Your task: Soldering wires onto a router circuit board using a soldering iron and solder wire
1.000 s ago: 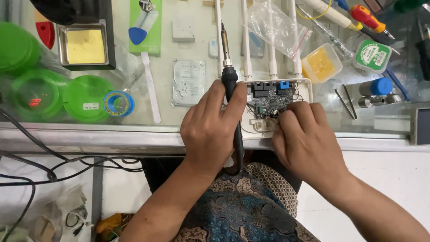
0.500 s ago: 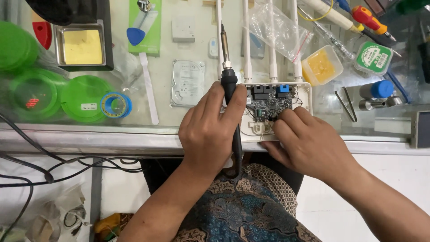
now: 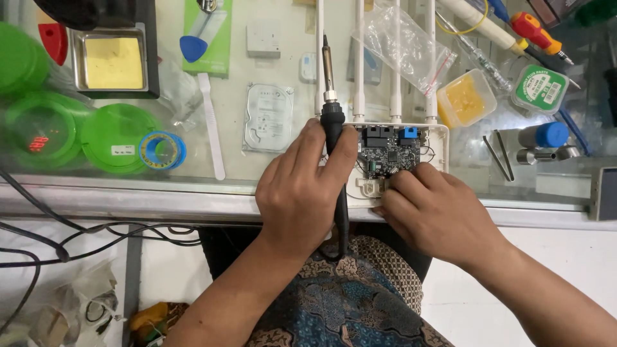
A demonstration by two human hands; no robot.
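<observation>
My left hand (image 3: 302, 186) grips the black handle of a soldering iron (image 3: 330, 103), whose metal tip points away from me over the glass table. Its cord hangs down toward my lap. Beside it lies an opened white router (image 3: 437, 133) with a dark circuit board (image 3: 385, 151) exposed and three white antennas pointing away. My right hand (image 3: 437, 215) rests on the router's near edge, fingertips pressing at the board's front right corner. I cannot see anything held between those fingers.
A hard drive (image 3: 268, 117) lies left of the iron, beside a white plastic tool (image 3: 211, 122). Green lids (image 3: 116, 138) and a solder spool (image 3: 162, 150) sit at left, a yellow sponge tray (image 3: 114, 63) behind. A flux tub (image 3: 465, 97), tweezers (image 3: 499, 154) and screwdrivers (image 3: 533, 29) lie right.
My right hand has slid slightly down and left along the router's near edge. The left hand with the soldering iron has stayed almost still.
</observation>
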